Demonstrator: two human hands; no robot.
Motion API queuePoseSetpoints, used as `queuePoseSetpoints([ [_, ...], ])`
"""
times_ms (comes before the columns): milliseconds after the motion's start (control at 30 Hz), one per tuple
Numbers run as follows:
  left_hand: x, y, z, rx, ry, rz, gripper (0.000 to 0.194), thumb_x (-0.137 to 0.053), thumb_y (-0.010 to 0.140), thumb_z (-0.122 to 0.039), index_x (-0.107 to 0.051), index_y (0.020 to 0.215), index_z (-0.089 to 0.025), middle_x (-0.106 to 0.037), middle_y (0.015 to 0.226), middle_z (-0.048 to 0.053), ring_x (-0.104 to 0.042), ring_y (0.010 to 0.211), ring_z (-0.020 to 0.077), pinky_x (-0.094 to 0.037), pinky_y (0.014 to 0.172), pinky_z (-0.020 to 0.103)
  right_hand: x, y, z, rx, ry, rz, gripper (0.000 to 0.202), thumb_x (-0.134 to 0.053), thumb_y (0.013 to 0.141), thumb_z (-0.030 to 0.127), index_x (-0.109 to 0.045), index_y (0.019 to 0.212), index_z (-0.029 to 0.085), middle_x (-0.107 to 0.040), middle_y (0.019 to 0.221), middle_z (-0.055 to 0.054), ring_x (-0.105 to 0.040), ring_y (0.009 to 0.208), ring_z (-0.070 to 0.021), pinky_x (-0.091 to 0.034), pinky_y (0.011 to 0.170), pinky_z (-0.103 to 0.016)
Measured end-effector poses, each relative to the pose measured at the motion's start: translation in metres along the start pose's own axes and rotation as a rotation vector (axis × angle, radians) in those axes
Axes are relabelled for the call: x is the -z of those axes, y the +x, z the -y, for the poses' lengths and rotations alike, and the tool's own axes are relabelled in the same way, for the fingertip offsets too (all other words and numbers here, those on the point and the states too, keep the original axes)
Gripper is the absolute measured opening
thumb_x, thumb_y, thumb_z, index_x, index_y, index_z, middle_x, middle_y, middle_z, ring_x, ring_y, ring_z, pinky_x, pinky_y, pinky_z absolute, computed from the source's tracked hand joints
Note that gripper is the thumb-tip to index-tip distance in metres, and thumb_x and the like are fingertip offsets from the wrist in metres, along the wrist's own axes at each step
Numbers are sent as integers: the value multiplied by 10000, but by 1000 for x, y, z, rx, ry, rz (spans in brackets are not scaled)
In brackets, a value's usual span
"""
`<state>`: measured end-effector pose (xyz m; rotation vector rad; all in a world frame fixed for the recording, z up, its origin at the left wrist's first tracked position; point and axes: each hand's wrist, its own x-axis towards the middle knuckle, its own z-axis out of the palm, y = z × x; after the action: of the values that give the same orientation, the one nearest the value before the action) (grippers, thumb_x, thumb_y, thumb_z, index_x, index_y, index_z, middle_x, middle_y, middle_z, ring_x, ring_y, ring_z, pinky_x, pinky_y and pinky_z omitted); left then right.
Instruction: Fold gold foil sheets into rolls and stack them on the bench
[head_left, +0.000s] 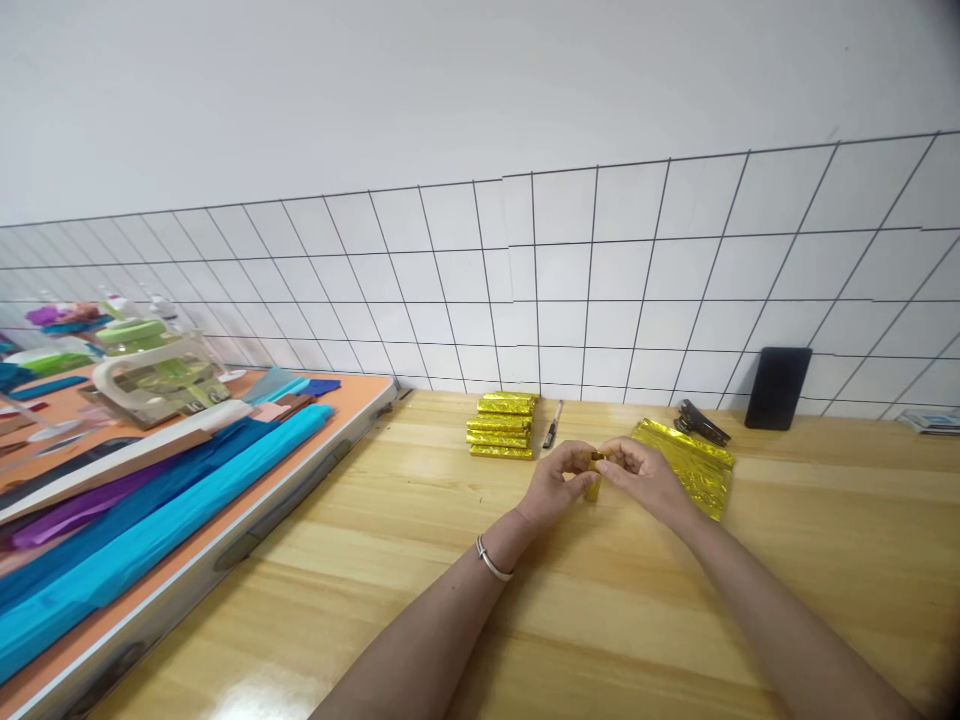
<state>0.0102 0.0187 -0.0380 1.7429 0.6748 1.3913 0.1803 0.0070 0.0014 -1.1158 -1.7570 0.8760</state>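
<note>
Both of my hands meet above the wooden table, fingertips almost touching. Between them is a small strip of gold foil, its lower end hanging below the fingers. My left hand pinches it from the left, thumb against fingers. On the other side, my right hand is closed on the same strip near its top. Part of the strip is hidden by the fingers. Behind my right hand lies a flat sheet of gold foil. Left of my hands sits a stack of folded gold foil pieces.
A pen lies beside the stack. A black stapler-like tool rests behind the foil sheet. A dark phone-like slab leans on the tiled wall. At left, an orange-topped board carries crepe paper rolls and a clear green-lidded container.
</note>
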Motion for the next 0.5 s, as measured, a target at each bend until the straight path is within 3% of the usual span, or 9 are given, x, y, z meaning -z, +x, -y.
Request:
queuePoseSetpoints([
  [167,-3,-2,-2,29,69,41,254,-640,763,-200,-553,1000,-166,-579,906,42,-550,766,110,-469,731,260,23,4,16,-24,-114,192,209,-500,818,380,-608,804,202,-588,732,1,-526,690,-155,-404,622,-275],
  [500,-8,-3,-18,-21,224,157,234,-603,771,-173,-550,999,-167,-593,898,42,-548,821,131,-458,774,263,33,-1,27,-29,-493,200,91,-502,729,229,-587,700,218,-573,609,19,-488,538,-130,-307,484,-244],
])
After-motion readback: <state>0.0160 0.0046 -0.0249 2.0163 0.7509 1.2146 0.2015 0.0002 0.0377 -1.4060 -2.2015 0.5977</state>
